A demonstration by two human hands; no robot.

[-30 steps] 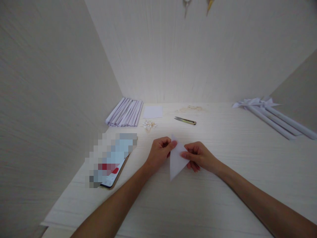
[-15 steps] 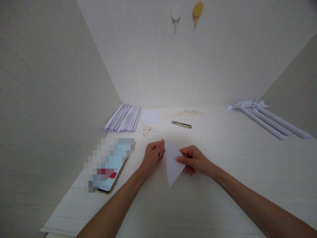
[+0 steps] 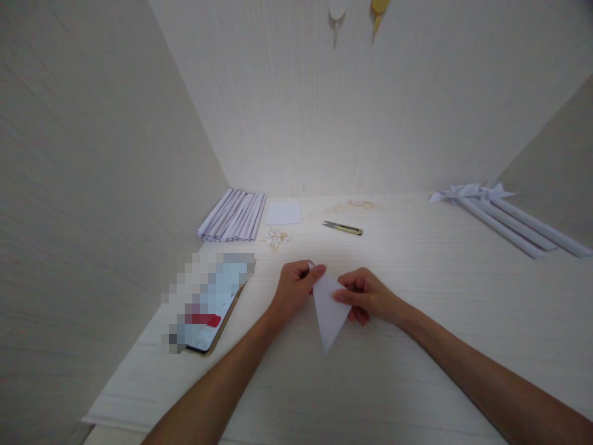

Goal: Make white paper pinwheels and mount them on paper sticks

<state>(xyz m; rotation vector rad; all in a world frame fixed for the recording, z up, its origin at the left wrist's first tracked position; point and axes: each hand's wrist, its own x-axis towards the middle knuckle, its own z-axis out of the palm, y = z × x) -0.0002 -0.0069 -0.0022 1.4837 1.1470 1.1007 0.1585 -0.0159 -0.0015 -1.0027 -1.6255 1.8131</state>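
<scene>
Your left hand (image 3: 294, 287) pinches the white paper triangle (image 3: 327, 315) at its eleven-o'clock corner, your right hand (image 3: 364, 298) at three o'clock. It lies between them, tip toward six, long axis roughly twelve to six.

Phone screen (image 3: 217, 300) — mostly pixelated blur

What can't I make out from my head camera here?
In the head view:
White triangular paper: back, turned away.
Bare left hand: some fingertips, behind the paper.
Rectangular phone, gold edged: screen, partly under pixelation.
Tiny white and tan pieces: too small to identify.
Gold wall piece: top, past upper edge.
</scene>
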